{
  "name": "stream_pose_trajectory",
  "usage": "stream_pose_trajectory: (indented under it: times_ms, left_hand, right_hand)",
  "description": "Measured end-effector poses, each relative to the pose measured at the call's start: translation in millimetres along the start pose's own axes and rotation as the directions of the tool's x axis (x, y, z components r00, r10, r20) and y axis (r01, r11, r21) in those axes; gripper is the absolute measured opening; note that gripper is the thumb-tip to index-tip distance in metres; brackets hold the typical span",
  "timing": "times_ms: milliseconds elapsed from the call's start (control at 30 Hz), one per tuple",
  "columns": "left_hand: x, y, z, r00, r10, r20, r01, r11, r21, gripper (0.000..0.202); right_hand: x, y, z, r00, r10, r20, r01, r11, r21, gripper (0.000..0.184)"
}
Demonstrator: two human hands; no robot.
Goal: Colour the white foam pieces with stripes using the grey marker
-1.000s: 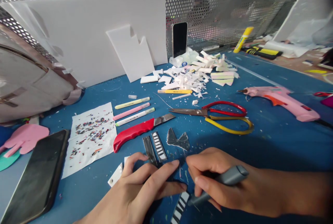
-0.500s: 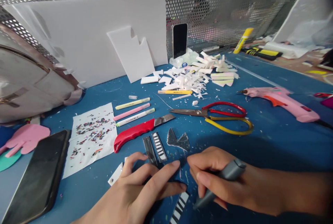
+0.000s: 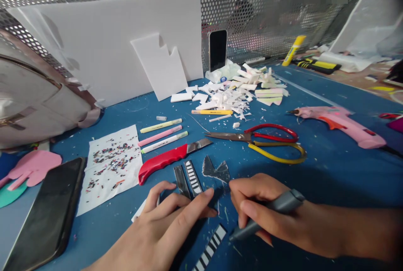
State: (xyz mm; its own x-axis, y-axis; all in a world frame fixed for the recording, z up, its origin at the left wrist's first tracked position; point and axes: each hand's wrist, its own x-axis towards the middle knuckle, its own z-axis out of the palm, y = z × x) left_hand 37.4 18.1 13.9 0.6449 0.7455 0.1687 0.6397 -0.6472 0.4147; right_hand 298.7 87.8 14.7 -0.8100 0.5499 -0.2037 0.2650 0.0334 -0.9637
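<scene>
My right hand (image 3: 264, 216) is wrapped round a dark grey marker (image 3: 289, 200), its lower end pointing down by the table. Close to that end lies a black-and-white striped strip (image 3: 210, 246). My left hand (image 3: 163, 229) is spread palm down with fingers apart, over a white piece (image 3: 140, 211) that it partly hides. Beyond its fingertips are a dark strip (image 3: 181, 180) and a second striped strip (image 3: 193, 177), side by side. A dark bow-shaped piece (image 3: 216, 169) sits just past them.
A red-handled knife (image 3: 166, 160) and scissors (image 3: 252, 136) lie ahead, with slim pens (image 3: 162, 132) behind the knife. White scraps (image 3: 226, 96) are heaped at the back. At right is a pink glue gun (image 3: 343, 124); at left, a phone (image 3: 47, 208) and a speckled paper (image 3: 115, 166).
My left fingers have drawn back from the end of the nearest striped strip, which has shifted down and left. The marker's lower end has moved slightly left and up.
</scene>
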Motion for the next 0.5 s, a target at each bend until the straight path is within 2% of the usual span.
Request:
stream_pose_trajectory:
  times_ms: [100, 200, 333, 400, 500]
  left_hand:
    - [1, -1, -0.9, 1.000, 0.010, 0.003, -0.010, 1.000, 0.011, 0.077]
    - [2, 0, -0.2, 1.000, 0.004, -0.021, -0.005, 1.000, -0.016, 0.077]
    - [1, 1, 4.4, 0.997, 0.001, -0.075, -0.008, 0.995, -0.100, 0.051]
    - [1, 0, 7.1, 0.995, 0.012, -0.102, -0.016, 0.999, -0.038, 0.042]
    - [0, -5, 9.6, 0.985, 0.127, -0.119, -0.108, 0.983, 0.148, 0.031]
  right_hand:
    - [1, 0, 0, 0.999, 0.009, -0.045, -0.010, 1.000, -0.020, 0.037]
    - [2, -1, 0, 0.999, 0.020, -0.028, -0.021, 0.999, -0.043, 0.034]
    - [2, -3, -1, 1.000, 0.008, -0.022, -0.010, 0.994, -0.107, 0.027]
    - [2, -4, -1, 0.999, -0.020, -0.035, 0.013, 0.985, -0.172, 0.026]
    - [2, -6, -2, 0.998, -0.058, -0.035, 0.048, 0.972, -0.229, 0.027]
